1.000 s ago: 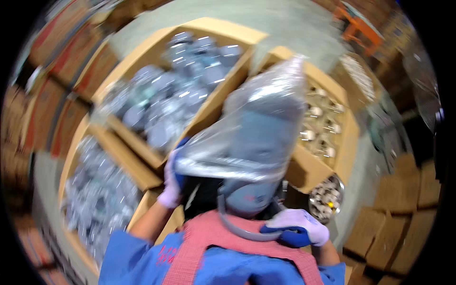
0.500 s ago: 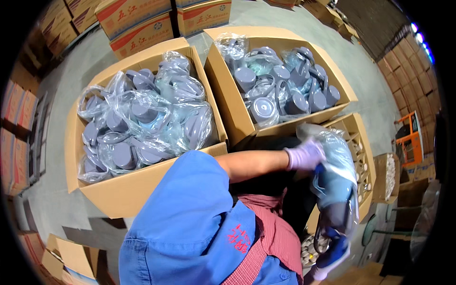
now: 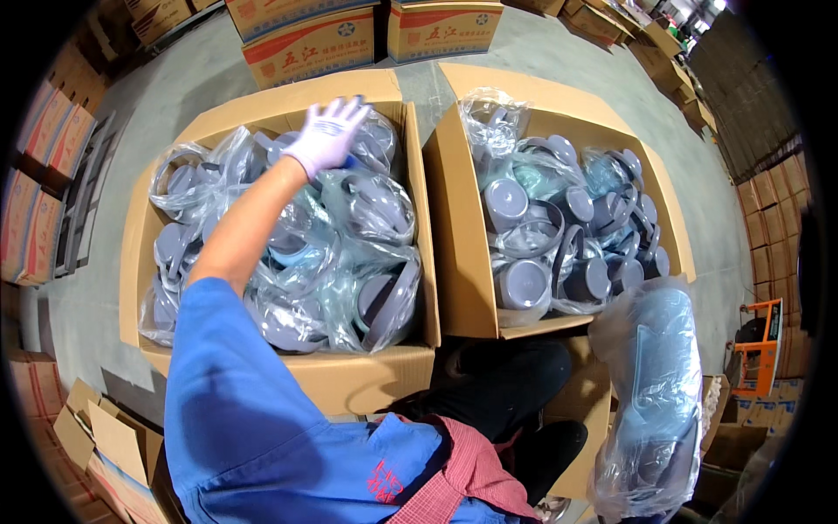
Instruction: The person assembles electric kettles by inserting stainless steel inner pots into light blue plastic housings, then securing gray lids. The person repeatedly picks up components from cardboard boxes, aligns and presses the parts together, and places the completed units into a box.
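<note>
My left hand [image 3: 330,138], in a pale lilac glove, is over the far part of the left carton [image 3: 428,262] with its fingers spread. It appears empty. Below it are grey plastic parts [image 3: 377,210] with loop handles and round caps, many in clear bags. At the lower right, a long clear plastic bag [image 3: 656,384] stands upright around a light-blue cylindrical piece, probably a thermos casing, with a dark grey end below. My right hand is not visible; the bag and the picture's lower edge cover that area.
Beside the left carton, a second open carton [image 3: 463,236] contains similar grey parts [image 3: 526,284]. Printed cartons [image 3: 307,48] are stacked behind. An open box [image 3: 113,445] lies at the lower left. An orange frame [image 3: 759,345] stands at the right.
My left hand has left the bagged casing at the right and moved across to the left carton, opening. The bagged casing stands more upright. My view has shifted.
</note>
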{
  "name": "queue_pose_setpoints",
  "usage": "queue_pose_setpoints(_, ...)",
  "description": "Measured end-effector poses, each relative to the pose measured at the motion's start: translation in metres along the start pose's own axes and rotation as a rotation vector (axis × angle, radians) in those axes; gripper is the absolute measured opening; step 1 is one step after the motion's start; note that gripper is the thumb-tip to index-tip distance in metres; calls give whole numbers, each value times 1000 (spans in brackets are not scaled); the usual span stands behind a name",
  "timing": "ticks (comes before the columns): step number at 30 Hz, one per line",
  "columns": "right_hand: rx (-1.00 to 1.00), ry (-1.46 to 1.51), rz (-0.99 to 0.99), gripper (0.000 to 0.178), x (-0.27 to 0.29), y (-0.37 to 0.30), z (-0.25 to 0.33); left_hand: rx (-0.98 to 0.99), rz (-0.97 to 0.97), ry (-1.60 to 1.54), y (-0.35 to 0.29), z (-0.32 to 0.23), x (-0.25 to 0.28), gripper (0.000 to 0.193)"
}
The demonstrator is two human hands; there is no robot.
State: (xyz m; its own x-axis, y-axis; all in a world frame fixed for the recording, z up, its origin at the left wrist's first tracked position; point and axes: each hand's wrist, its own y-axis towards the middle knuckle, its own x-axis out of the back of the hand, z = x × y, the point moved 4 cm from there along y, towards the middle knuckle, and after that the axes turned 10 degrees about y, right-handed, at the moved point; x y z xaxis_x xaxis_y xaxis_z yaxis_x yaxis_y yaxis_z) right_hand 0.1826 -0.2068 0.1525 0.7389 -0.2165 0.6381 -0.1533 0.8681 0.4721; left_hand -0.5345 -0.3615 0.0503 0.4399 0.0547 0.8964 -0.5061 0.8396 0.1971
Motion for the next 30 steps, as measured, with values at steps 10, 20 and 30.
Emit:
queue_pose_setpoints(10,140,-53,77,30,-37,32,15,89,66,-621,24,66,82,30)
queue_pose_setpoints(20,610,392,496,35,-125,110,172,885,-862,-1770,-242,324,86,43)
queue_pose_setpoints(30,564,306,1238,34,-376,80,424,1070,-1244,-1507,-297,230,134,51)
